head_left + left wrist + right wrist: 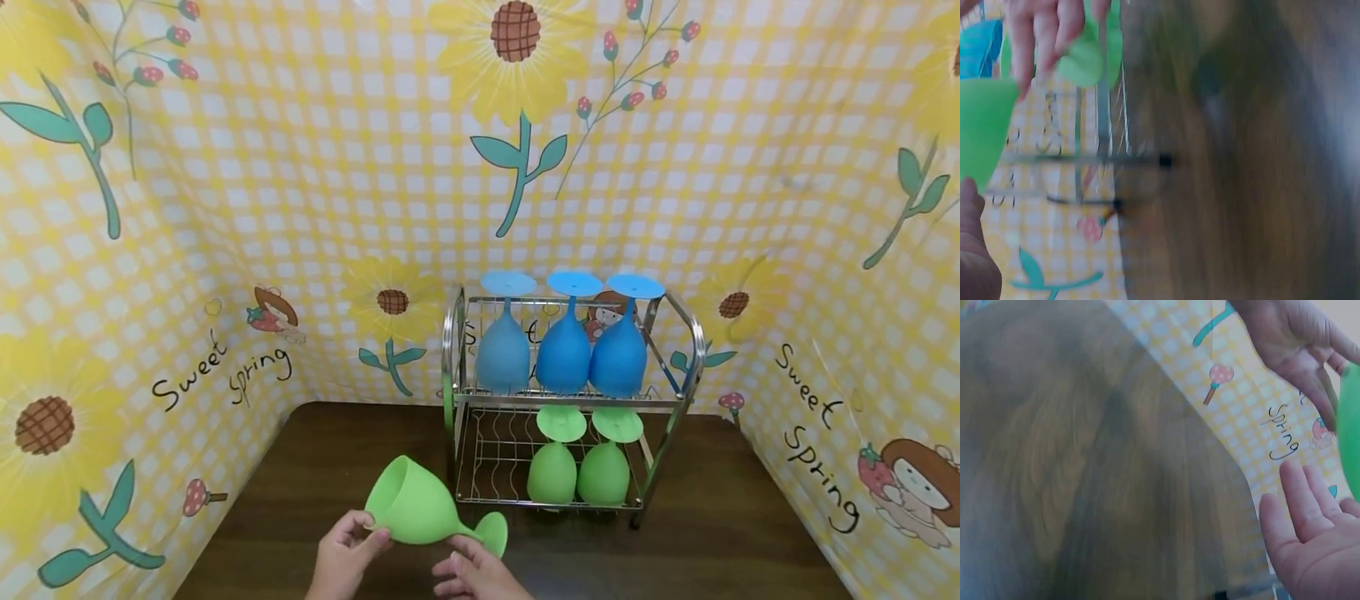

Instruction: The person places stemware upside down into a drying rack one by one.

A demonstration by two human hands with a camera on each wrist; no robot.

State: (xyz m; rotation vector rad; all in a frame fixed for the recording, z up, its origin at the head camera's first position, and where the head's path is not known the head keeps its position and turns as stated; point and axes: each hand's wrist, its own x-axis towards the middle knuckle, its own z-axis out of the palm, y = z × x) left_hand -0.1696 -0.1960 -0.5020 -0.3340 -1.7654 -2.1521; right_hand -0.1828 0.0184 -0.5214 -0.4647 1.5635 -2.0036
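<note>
A bright green wine goblet (pixel 422 504) is held tilted above the table, its mouth up and to the left and its round foot at the lower right. My left hand (pixel 347 550) pinches the bowl near the rim, thumb in front. Below the stem, my right hand (pixel 480 573) touches the goblet with its fingertips. Its other fingers extend loosely in the right wrist view. Only part of the green bowl (pixel 982 128) shows in the left wrist view, and a sliver of the goblet (pixel 1350 434) in the right wrist view.
A two-tier metal rack (pixel 450 400) stands ahead to the right on the dark wooden table (pixel 300 492). Upside down on its upper tier are a pale blue goblet (pixel 502 354) and two bright blue goblets. Two green goblets (pixel 552 475) stand inverted below. Checkered cloth (pixel 360 192) surrounds the table.
</note>
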